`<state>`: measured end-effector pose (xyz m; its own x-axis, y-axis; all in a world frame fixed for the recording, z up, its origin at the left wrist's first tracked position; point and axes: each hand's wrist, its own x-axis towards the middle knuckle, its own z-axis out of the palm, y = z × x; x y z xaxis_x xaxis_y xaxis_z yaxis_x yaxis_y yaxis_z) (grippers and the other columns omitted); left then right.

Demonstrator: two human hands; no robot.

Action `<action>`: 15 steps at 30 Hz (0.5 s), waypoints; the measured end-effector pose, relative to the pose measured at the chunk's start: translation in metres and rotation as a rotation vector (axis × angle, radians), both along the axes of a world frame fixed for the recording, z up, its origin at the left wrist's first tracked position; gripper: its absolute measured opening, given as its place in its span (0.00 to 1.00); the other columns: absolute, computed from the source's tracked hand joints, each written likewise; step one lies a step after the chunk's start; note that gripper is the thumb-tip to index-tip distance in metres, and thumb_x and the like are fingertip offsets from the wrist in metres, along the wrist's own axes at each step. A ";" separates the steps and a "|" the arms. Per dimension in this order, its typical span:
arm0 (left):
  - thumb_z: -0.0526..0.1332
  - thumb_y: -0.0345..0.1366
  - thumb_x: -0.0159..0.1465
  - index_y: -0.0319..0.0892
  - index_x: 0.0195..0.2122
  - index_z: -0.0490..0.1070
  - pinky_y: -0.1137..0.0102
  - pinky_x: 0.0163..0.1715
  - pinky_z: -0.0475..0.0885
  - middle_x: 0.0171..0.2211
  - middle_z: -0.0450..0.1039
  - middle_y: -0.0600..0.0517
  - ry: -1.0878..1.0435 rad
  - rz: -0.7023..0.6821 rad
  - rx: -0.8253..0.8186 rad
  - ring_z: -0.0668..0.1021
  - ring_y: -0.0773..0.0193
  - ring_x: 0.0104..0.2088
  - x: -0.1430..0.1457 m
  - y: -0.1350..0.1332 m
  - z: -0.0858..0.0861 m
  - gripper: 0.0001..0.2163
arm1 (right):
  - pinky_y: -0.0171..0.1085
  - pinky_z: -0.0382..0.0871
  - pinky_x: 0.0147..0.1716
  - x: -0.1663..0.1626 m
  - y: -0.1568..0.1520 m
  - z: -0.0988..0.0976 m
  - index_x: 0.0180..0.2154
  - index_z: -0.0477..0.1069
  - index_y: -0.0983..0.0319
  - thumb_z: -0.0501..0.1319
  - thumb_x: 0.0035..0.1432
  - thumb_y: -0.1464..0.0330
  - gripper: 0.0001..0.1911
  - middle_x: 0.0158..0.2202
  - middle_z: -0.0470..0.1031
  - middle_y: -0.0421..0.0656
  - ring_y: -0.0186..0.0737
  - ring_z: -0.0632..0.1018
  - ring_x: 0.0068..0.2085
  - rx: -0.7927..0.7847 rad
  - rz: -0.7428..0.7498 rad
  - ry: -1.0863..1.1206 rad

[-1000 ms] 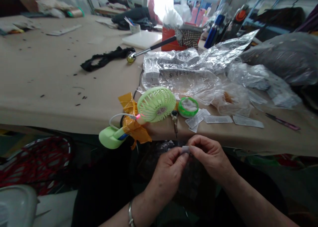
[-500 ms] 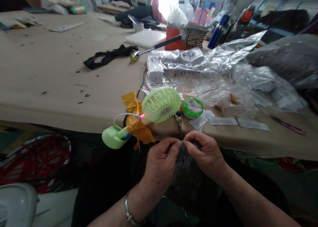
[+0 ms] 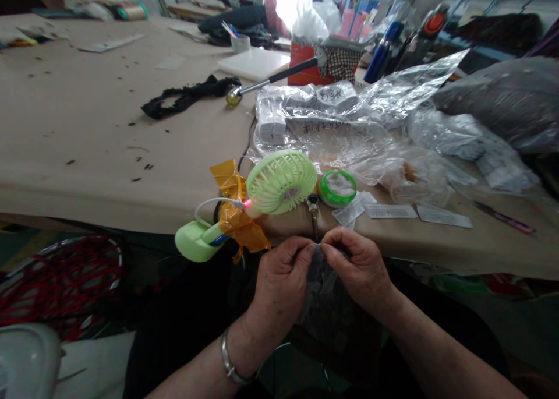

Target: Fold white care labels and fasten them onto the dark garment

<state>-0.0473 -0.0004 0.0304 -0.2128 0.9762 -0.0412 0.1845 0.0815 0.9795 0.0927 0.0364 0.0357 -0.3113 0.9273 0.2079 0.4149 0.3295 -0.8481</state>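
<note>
In front of the table edge, my left hand [image 3: 283, 276] and my right hand [image 3: 356, 265] meet fingertip to fingertip. Each pinches, thumb against forefinger, an end of a tiny pale piece [image 3: 318, 245], too small to name. Below the fingers hangs a greyish, translucent sheet [image 3: 321, 294], partly hidden by the hands; I cannot tell whether it joins the pale piece. Just beyond the fingertips a thin metal rod with a dark knob [image 3: 313, 212] stands at the table edge. A green round tub with white fluff [image 3: 338, 188] sits behind it.
A light green fan [image 3: 283, 182] is fixed to the edge with orange tape [image 3: 242, 227]. Printed paper strips [image 3: 391, 211] and pink-handled tweezers [image 3: 504, 217] lie to the right. Clear plastic bags [image 3: 340, 128] with white stacks lie behind. A black cloth strip [image 3: 187, 99] lies farther left.
Both hands keep their pinch and hardly move, the fingertips staying close together. The whole view has shifted slightly, so the table things appear a little farther left and higher.
</note>
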 end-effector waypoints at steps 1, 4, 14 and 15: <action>0.60 0.32 0.58 0.44 0.27 0.75 0.76 0.26 0.64 0.22 0.72 0.57 -0.001 0.008 0.001 0.71 0.68 0.24 0.000 0.000 0.000 0.05 | 0.30 0.63 0.26 0.000 0.000 0.000 0.28 0.68 0.61 0.57 0.56 0.70 0.05 0.23 0.68 0.36 0.31 0.69 0.26 0.002 -0.003 -0.002; 0.61 0.32 0.58 0.44 0.27 0.76 0.76 0.26 0.64 0.21 0.73 0.57 -0.014 0.029 0.011 0.71 0.68 0.24 0.001 0.002 -0.001 0.05 | 0.30 0.63 0.25 -0.001 0.001 0.000 0.28 0.68 0.61 0.57 0.56 0.70 0.06 0.23 0.68 0.37 0.31 0.69 0.26 0.007 -0.012 -0.006; 0.60 0.32 0.58 0.44 0.27 0.75 0.76 0.26 0.65 0.22 0.73 0.57 0.013 0.001 0.006 0.73 0.68 0.25 -0.001 -0.003 0.003 0.06 | 0.30 0.67 0.29 0.004 -0.006 0.001 0.31 0.70 0.61 0.58 0.58 0.68 0.05 0.26 0.73 0.38 0.33 0.73 0.29 0.007 0.048 -0.002; 0.60 0.33 0.58 0.44 0.27 0.75 0.75 0.26 0.65 0.22 0.74 0.56 0.005 -0.006 -0.004 0.73 0.67 0.25 -0.001 -0.005 0.003 0.06 | 0.30 0.68 0.30 0.008 -0.008 0.002 0.33 0.71 0.60 0.58 0.59 0.68 0.04 0.28 0.74 0.38 0.33 0.74 0.30 0.033 0.070 -0.017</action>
